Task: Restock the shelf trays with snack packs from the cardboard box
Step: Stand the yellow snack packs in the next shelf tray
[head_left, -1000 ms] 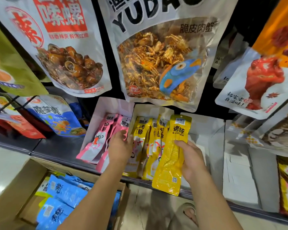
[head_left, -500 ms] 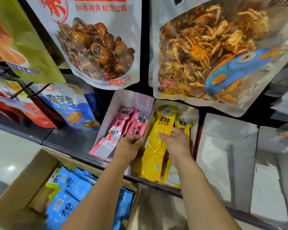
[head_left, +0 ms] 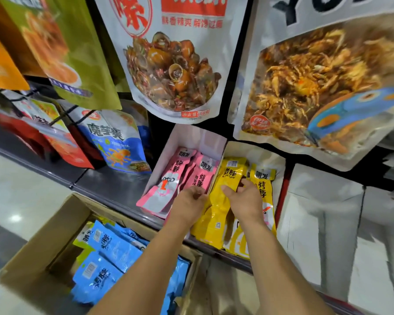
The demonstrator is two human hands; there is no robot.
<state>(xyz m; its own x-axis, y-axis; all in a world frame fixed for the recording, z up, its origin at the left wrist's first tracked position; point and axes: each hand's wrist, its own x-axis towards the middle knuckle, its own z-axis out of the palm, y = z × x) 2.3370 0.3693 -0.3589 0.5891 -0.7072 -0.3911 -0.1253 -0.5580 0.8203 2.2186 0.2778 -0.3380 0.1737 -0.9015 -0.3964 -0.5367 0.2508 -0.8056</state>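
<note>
Two white shelf trays sit side by side on the dark shelf. The left tray holds pink snack packs. The right tray holds yellow snack packs. My right hand pinches the long yellow pack lying at the left of that tray. My left hand rests on the divide between the trays, its curled fingers touching the yellow pack's left edge. The cardboard box on the floor below left holds several blue packs.
Large hanging snack bags overhang the trays from above. A blue standing bag and red bags are on the shelf to the left. White empty trays stand to the right. The shelf's front edge runs just above the box.
The yellow pack went from my raised right hand down into the right tray, on the other yellow packs. Both hands now press at it. The view shifted closer and leftward.
</note>
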